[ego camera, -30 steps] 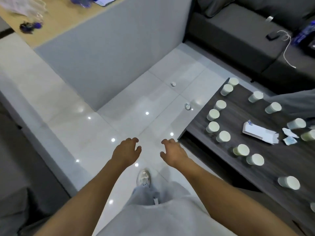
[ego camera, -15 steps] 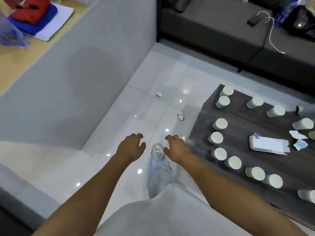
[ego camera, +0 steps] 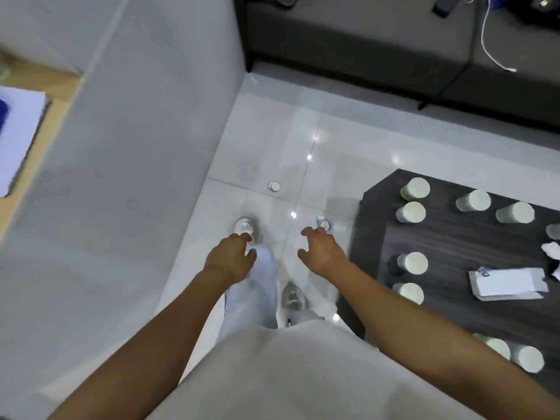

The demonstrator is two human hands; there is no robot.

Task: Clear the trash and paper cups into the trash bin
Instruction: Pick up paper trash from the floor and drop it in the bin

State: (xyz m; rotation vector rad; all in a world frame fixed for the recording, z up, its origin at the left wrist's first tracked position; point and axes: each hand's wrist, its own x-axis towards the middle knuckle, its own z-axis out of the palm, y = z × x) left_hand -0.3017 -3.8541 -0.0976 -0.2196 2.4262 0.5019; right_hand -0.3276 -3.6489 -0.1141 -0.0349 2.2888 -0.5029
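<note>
Several upturned white paper cups [ego camera: 412, 263] stand on the dark wood coffee table [ego camera: 454, 237] at my right. A white paper box [ego camera: 509, 283] and crumpled paper scraps [ego camera: 551, 248] lie among them. Two small pieces of trash rest on the tiled floor: one [ego camera: 274, 186] farther off, one [ego camera: 323, 222] just beyond my right fingertips. My left hand [ego camera: 230, 259] and right hand [ego camera: 322, 251] hang out in front of me, fingers spread and curled, holding nothing. No trash bin is in view.
A grey partition wall [ego camera: 136, 177] runs along my left, with a wooden desk [ego camera: 36, 116] behind it. A dark sofa [ego camera: 394, 40] with a white cable [ego camera: 488, 53] stands ahead. My feet are on the glossy tile aisle between wall and table.
I have walked forward along the aisle; the floor trash and table corner are now closer. Both hands stay empty and extended in front.
</note>
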